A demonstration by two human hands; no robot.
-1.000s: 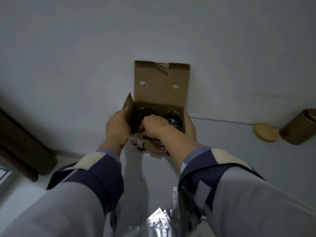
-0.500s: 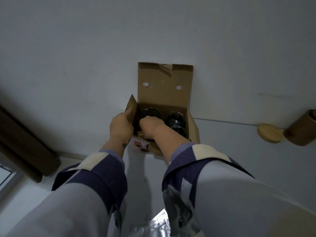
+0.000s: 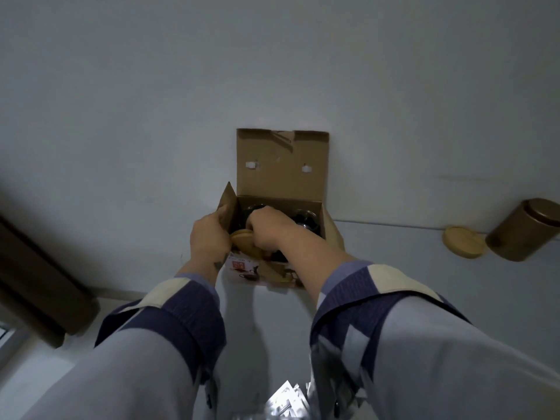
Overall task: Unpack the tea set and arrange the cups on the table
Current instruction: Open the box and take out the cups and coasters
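An open brown cardboard box (image 3: 281, 168) stands on the white table (image 3: 394, 268) against the wall, its lid flap upright. Dark glass cups (image 3: 306, 219) sit inside, partly hidden. My left hand (image 3: 209, 237) grips the box's left side flap. My right hand (image 3: 266, 228) reaches into the box and pinches a round wooden lid (image 3: 241, 241), tilted up at the box's front left corner.
A second round wooden lid (image 3: 463, 245) lies on the table at the right, next to a brown cylindrical canister (image 3: 524, 230) on its side. A dark brown object (image 3: 36, 283) stands at the left. Crinkled silver packaging (image 3: 285, 401) shows at the bottom edge.
My right hand has drawn a round wooden lid up out of the box's front left corner. My left hand has stayed on the side flap.
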